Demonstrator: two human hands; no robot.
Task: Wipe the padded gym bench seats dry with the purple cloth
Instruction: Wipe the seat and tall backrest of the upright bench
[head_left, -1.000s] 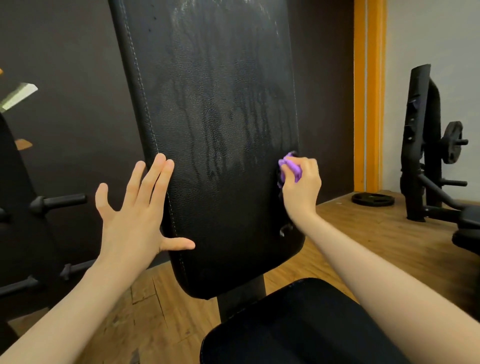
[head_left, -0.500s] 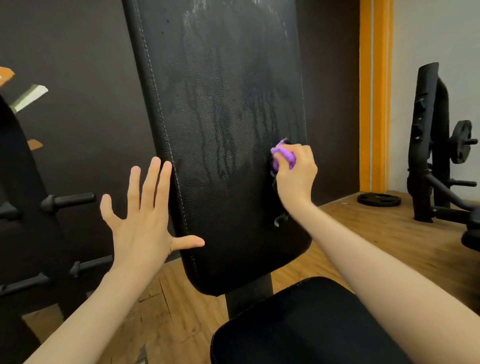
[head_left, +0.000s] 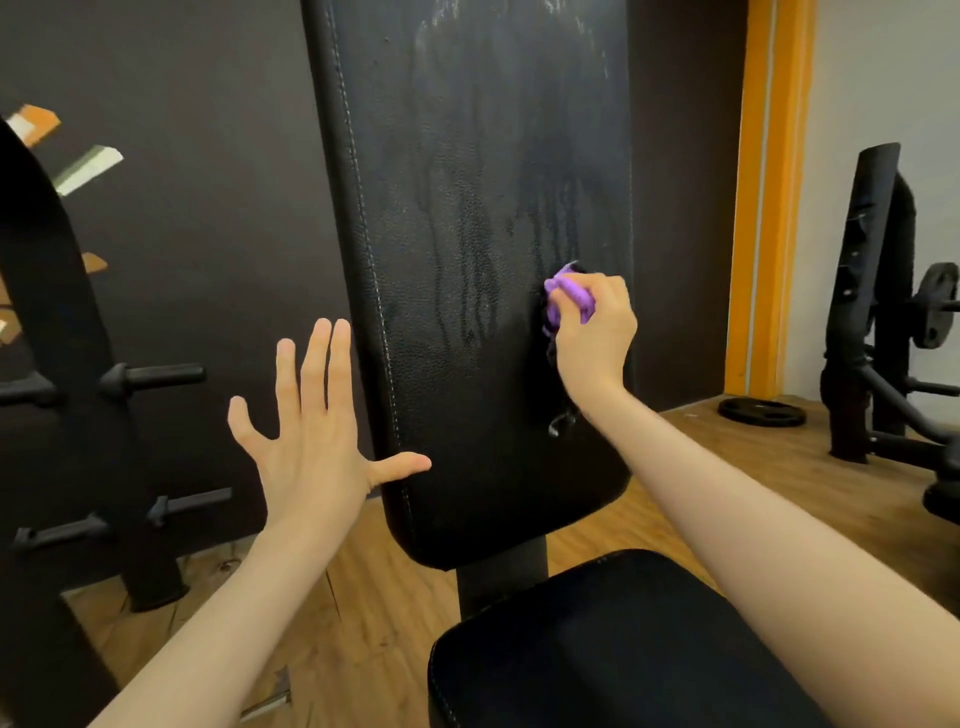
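Observation:
A black padded backrest (head_left: 467, 260) stands nearly upright before me, streaked with wet runs down its middle. My right hand (head_left: 592, 332) grips a bunched purple cloth (head_left: 569, 293) and presses it against the pad's right side, about mid-height. My left hand (head_left: 311, 431) is spread flat with straight fingers beside the pad's left edge, its thumb tip touching the stitched side. Below, the black seat pad (head_left: 623, 649) fills the lower middle of the view.
A black weight rack with horizontal pegs (head_left: 150, 376) stands at the left. On the right are a black machine frame (head_left: 872, 312) and a weight plate (head_left: 761, 413) on the wooden floor. An orange strip (head_left: 769, 208) runs up the wall.
My right hand with the cloth has slid upward and a little leftward on the backrest. My left hand stays spread at the pad's left edge as the view shifts.

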